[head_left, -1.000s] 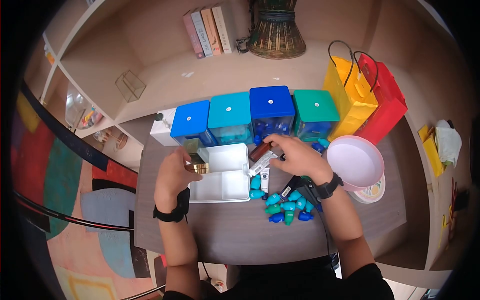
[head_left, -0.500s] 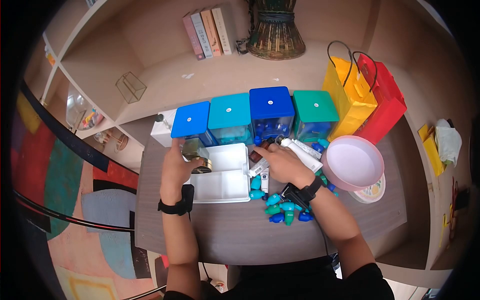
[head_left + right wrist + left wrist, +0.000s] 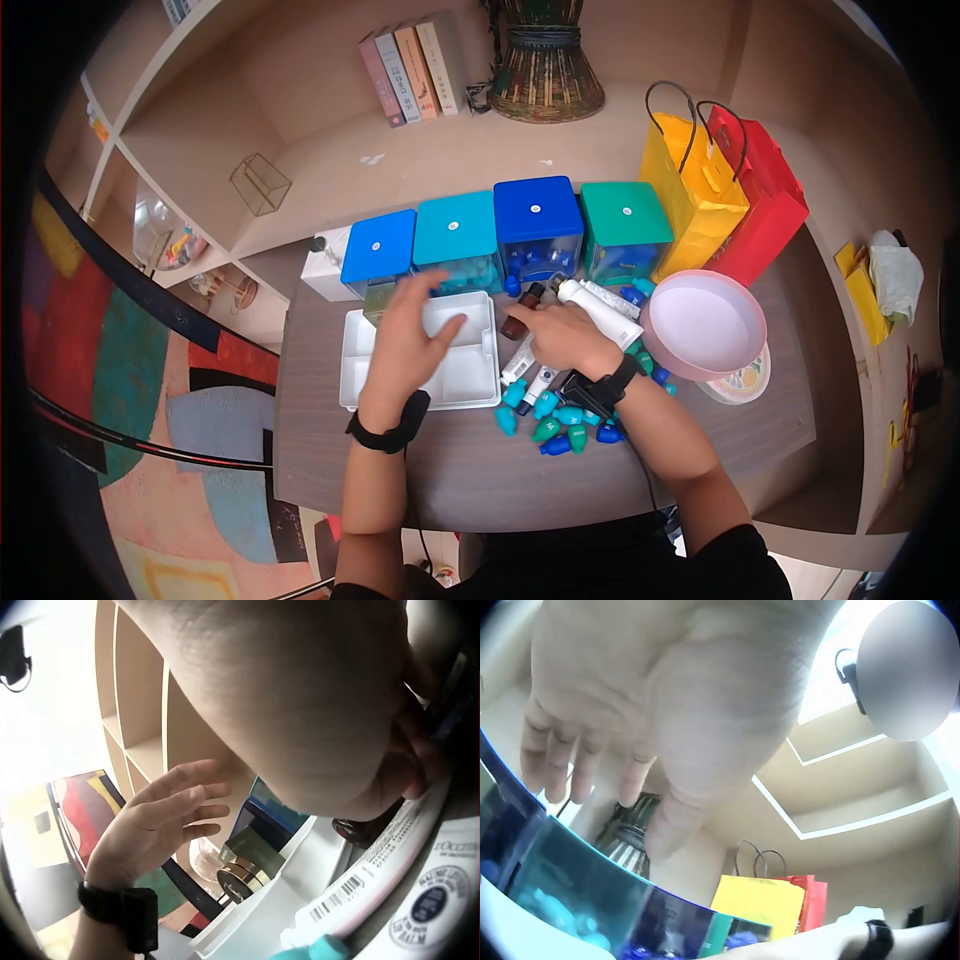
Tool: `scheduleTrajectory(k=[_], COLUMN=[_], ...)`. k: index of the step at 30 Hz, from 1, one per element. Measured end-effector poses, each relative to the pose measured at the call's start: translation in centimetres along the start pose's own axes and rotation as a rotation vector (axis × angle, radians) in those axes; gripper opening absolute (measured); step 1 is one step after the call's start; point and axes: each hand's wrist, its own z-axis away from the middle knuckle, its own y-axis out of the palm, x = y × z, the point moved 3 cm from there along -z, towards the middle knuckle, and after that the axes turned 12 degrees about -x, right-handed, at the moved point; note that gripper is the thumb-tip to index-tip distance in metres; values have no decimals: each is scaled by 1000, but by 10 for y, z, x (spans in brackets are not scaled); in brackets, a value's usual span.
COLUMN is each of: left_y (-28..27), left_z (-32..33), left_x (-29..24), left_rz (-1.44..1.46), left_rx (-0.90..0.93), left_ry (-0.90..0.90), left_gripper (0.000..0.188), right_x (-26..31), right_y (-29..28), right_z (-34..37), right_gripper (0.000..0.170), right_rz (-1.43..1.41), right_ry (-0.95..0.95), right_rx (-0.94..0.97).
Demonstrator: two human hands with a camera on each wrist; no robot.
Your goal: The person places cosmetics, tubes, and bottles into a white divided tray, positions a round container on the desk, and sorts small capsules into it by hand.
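Observation:
My left hand (image 3: 405,345) is raised over the white divided tray (image 3: 470,368), fingers spread and holding nothing; the left wrist view shows the palm (image 3: 667,697) bare. A green box (image 3: 251,851) and a gold-rimmed round jar (image 3: 241,879) sit at the tray's far left, partly behind that hand in the head view. My right hand (image 3: 573,340) reaches over the tubes right of the tray, fingers near a brown bottle (image 3: 522,312) and a large white tube (image 3: 600,312). In the right wrist view its fingers touch a white tube (image 3: 367,877); whether they grip it is hidden.
Four lidded boxes, the nearest left one blue (image 3: 378,245), line the back beside a white box (image 3: 326,265). Small teal, green and blue bottles (image 3: 577,438) lie in front. A pink round bowl (image 3: 705,325) and yellow (image 3: 695,195) and red bags (image 3: 765,200) stand right.
My left hand has let go of the green box and gold-rimmed jar and moved right over the tray. Near my right hand, a small tube and teal bottles have shifted slightly.

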Motion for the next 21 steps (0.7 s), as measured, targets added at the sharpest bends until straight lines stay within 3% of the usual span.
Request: scheduleTrajectory(k=[1, 3, 5, 7, 14, 16, 21], left_y=[3, 14, 20, 23, 38, 38, 29], left_z=[0, 6, 10, 10, 14, 11, 7], left_x=[-8, -20, -22, -24, 5, 7, 16], left_rz=[0, 150, 170, 219, 298, 372, 484], left_rx=[-1, 217, 217, 259, 262, 260, 117], left_ry=[2, -215, -148, -212, -446, -605, -522], left_gripper=[59, 51, 51, 53, 53, 55, 62], right_x=[-1, -4, -6, -4, 25, 41, 44], right_y=[0, 0, -5, -11, -35, -45, -38], right_z=[0, 0, 1, 1, 7, 11, 14], right_gripper=[54, 50, 51, 51, 46, 40, 46], right_rz=[1, -57, -149, -241, -550, -627, -624], right_ry=[0, 31, 8, -13, -190, -225, -226], right_rx=[-2, -24, 4, 31, 37, 6, 63])
